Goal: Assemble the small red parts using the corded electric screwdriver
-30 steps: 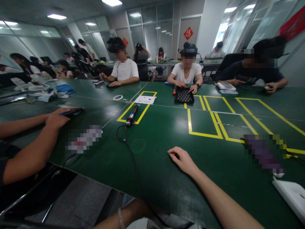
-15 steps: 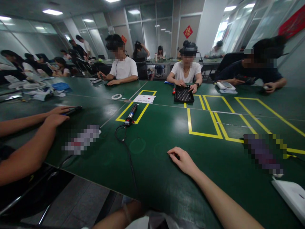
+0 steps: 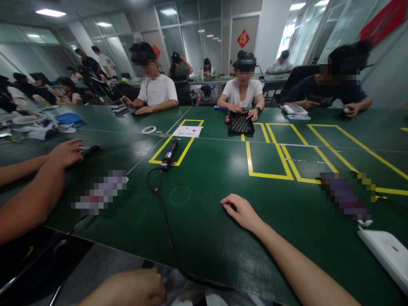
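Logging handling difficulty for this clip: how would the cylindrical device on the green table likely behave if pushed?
The cylindrical device might roll, given its rounded body on the smooth, shiny table. The black cable at its near end would probably drag and limit that; the cable looks floppy, as it lies in loose curves.

At one o'clock, a red diamond sign (image 3: 243, 39) on the panel (image 3: 254, 29) reads 福; print on the white sheet (image 3: 188, 131) at eleven is illegible
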A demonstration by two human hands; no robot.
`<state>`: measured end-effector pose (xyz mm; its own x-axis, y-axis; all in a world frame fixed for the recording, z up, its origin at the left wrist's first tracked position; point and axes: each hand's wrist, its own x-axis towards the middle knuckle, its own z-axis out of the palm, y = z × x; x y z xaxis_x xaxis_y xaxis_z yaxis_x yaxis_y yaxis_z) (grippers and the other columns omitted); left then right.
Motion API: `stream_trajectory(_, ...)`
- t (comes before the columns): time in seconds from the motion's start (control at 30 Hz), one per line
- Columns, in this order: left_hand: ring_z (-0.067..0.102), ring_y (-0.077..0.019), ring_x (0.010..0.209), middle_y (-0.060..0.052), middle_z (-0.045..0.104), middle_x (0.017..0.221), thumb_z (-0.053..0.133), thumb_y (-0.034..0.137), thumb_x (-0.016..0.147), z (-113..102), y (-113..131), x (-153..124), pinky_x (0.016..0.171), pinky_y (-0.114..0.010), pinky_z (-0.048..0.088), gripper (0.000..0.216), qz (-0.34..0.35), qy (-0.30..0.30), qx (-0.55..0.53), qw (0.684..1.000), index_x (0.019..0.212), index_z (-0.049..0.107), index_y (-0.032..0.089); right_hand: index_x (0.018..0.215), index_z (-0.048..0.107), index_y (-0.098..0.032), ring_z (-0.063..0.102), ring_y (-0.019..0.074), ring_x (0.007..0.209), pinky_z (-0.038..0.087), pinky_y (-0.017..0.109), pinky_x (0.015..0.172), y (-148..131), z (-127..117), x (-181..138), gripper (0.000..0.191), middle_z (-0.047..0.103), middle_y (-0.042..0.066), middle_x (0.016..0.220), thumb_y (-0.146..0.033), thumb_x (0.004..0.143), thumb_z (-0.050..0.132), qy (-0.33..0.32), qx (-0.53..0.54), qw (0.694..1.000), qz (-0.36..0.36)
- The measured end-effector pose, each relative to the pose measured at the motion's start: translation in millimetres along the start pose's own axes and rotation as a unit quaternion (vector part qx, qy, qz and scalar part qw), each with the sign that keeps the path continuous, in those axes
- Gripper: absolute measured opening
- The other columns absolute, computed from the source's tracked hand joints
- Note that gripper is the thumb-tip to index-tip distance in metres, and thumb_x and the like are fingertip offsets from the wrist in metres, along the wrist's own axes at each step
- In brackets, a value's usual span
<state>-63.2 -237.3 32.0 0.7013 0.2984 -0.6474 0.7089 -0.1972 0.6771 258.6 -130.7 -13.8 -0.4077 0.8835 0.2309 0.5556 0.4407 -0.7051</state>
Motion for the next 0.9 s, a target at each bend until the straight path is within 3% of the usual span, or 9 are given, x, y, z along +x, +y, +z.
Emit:
stream_trajectory(0.07, 0.066, -0.0169, 0.07, -0.001, 0.072, 0.081, 0.045, 0.036, 0.091, -42, 12, -23, 0.063, -0.024, 0.049, 0.03, -0.017, -0.001, -0.014, 1.0, 0.097, 0.071, 0.024, 0.098, 0.067, -0.021, 0.06, 0.0176, 0.082, 0.047, 0.031, 0.075, 1, 0, 1, 0.016, 0.066, 0.004, 0.088, -0.018, 0.091, 0.052, -0.002, 0.0, 1.0, 0.001)
stream_trajectory(0.13, 0.066, -0.0163, 0.077, -0.001, 0.071, 0.091, 0.045, 0.042, 0.092, -96, 15, -28, 0.067, -0.023, 0.048, 0.034, -0.023, 0.133, 0.036, 0.99, 0.113, 0.066, 0.026, 0.098, 0.067, -0.02, 0.061, 0.0176, 0.082, 0.047, 0.031, 0.076, 2, 1, 1, 0.016, 0.066, 0.004, 0.088, -0.018, 0.091, 0.052, -0.002, 0.0, 1.0, 0.002)
stream_trajectory(0.2, 0.063, -0.0199, 0.098, -0.004, 0.067, 0.11, 0.05, 0.043, 0.09, -151, 4, -14, 0.083, -0.026, 0.047, 0.038, -0.038, 0.317, 0.158, 0.934, 0.122, 0.061, 0.026, 0.098, 0.067, -0.02, 0.061, 0.0176, 0.082, 0.047, 0.031, 0.077, 3, 2, 1, 0.016, 0.066, 0.004, 0.088, -0.018, 0.091, 0.053, 0.0, 0.002, 1.0, 0.001)
stream_trajectory(0.27, 0.054, -0.025, 0.116, -0.007, 0.057, 0.131, 0.052, 0.039, 0.088, -199, -19, 11, 0.09, -0.031, 0.045, 0.045, -0.101, 0.452, 0.264, 0.846, 0.13, 0.054, 0.025, 0.097, 0.067, -0.021, 0.061, 0.0176, 0.083, 0.048, 0.031, 0.078, 4, 2, 1, 0.016, 0.067, 0.004, 0.088, -0.018, 0.09, 0.053, 0.002, 0.004, 1.0, 0.0)
stream_trajectory(0.33, 0.049, -0.0275, 0.121, -0.01, 0.047, 0.14, 0.05, 0.033, 0.088, -236, -45, 38, 0.091, -0.034, 0.045, 0.05, -0.154, 0.491, 0.324, 0.794, 0.137, 0.047, 0.022, 0.097, 0.067, -0.021, 0.061, 0.0174, 0.083, 0.048, 0.031, 0.078, 5, 1, 1, 0.016, 0.067, 0.004, 0.087, -0.017, 0.09, 0.053, 0.004, 0.004, 1.0, -0.003)
stream_trajectory(0.43, 0.051, -0.0266, 0.113, -0.013, 0.051, 0.134, 0.049, 0.025, 0.088, -270, -74, 67, 0.09, -0.035, 0.043, 0.047, -0.179, 0.492, 0.361, 0.772, 0.135, 0.05, 0.019, 0.097, 0.067, -0.021, 0.061, 0.017, 0.081, 0.048, 0.03, 0.077, 5, 0, 2, 0.016, 0.066, 0.004, 0.086, -0.017, 0.09, 0.054, 0.003, 0.004, 1.0, -0.002)
stream_trajectory(0.57, 0.053, -0.0227, 0.099, -0.011, 0.058, 0.118, 0.049, 0.022, 0.087, -284, -84, 81, 0.085, -0.033, 0.043, 0.028, -0.183, 0.484, 0.366, 0.774, 0.107, 0.067, 0.014, 0.097, 0.068, -0.021, 0.061, 0.0171, 0.081, 0.047, 0.03, 0.076, 5, -1, 3, 0.016, 0.066, 0.004, 0.084, -0.017, 0.09, 0.054, 0.001, -0.001, 1.0, 0.001)
stream_trajectory(0.67, 0.053, -0.0222, 0.099, -0.01, 0.06, 0.111, 0.052, 0.026, 0.088, -275, -70, 91, 0.084, -0.032, 0.043, 0.024, -0.116, 0.525, 0.331, 0.776, 0.102, 0.07, 0.016, 0.097, 0.068, -0.02, 0.06, 0.0167, 0.081, 0.047, 0.029, 0.076, 7, 0, 2, 0.016, 0.066, 0.004, 0.084, -0.017, 0.091, 0.053, 0.003, 0.005, 1.0, -0.006)
stream_trajectory(0.9, 0.061, -0.0168, 0.088, -0.005, 0.067, 0.101, 0.062, 0.035, 0.084, -193, 10, 139, 0.079, -0.029, 0.047, 0.026, 0.156, 0.508, 0.087, 0.843, 0.105, 0.07, 0.02, 0.108, 0.06, -0.019, 0.059, 0.0136, 0.073, 0.046, 0.026, 0.068, 16, 7, 1, 0.019, 0.064, 0.002, 0.085, -0.024, 0.092, 0.05, 0.052, 0.147, 0.987, 0.039)
